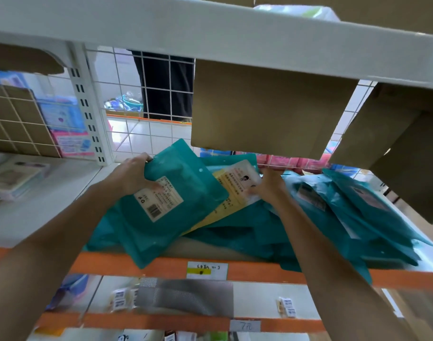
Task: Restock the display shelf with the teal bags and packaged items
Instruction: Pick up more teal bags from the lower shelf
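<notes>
Reaching in under the upper board, the person has both arms over the display shelf [259, 271], the one with the orange front edge and a small price label [207, 269] fixed to it. The left hand [134, 175] has its grip closed on the far left edge of a teal bag [176, 205], thumb laid on the white barcode sticker. The bag is tilted, its near corner hanging out past the shelf's front edge rather than lying flat. Just to the right, the right hand [269, 185] has its grip closed on a yellow packet [231, 190] with a white printed card on top, which lies partly under the teal bag. Further right a heap of teal bags [346, 217] is already on the shelf, slumped and overlapping, and more teal shows beneath the two held items. A cardboard box [272, 107] shows at the far side, under the upper board. I'd judge the restocking well along: most stock is on the shelf, but these two pieces need setting down and the heap wants straightening.
</notes>
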Motion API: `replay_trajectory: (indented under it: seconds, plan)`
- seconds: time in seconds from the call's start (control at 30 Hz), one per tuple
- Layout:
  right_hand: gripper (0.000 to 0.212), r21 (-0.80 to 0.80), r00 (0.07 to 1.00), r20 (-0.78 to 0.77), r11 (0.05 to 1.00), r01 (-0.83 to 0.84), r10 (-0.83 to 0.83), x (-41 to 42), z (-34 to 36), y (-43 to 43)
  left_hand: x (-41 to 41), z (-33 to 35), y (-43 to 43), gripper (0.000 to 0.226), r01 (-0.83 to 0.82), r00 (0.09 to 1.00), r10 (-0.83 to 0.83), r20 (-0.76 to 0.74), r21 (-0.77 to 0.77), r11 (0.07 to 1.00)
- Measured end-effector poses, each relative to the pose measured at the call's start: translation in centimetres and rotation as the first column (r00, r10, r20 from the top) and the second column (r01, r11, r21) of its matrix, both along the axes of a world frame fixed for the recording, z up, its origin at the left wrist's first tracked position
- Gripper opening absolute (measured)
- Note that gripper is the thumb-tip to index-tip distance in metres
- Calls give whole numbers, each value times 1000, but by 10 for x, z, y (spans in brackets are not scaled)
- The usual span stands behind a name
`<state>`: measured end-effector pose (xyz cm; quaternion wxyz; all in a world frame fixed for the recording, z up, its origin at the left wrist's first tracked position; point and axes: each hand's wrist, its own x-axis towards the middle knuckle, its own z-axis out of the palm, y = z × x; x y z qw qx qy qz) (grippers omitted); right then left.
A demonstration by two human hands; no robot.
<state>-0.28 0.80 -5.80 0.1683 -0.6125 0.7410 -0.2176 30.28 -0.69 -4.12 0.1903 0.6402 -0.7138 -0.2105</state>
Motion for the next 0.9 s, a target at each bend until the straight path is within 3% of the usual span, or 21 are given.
replay_trajectory:
  seconds: [0.13,0.3,0.5,0.7,0.9]
  plan:
    - [46,54,998,67,998,-14,11,-1,7,8,2,3,0,62,49,999,-48,24,-38,998]
    - [39,9,975,216,999,-43,40,9,26,26,16,21,-4,38,176,984,-174,39,-74,982]
    - [30,-113,984,163,992,-50,68,40,67,57,36,47,7,23,339,940,-342,5,-149,929]
    - [29,-171,985,140,983,-72,96,78,91,95,60,68,24,31,394,918,-394,42,-212,894]
    - [12,-187,993,-64,977,-106,96,127,104,118,96,73,44,31,435,900,-415,136,-362,825]
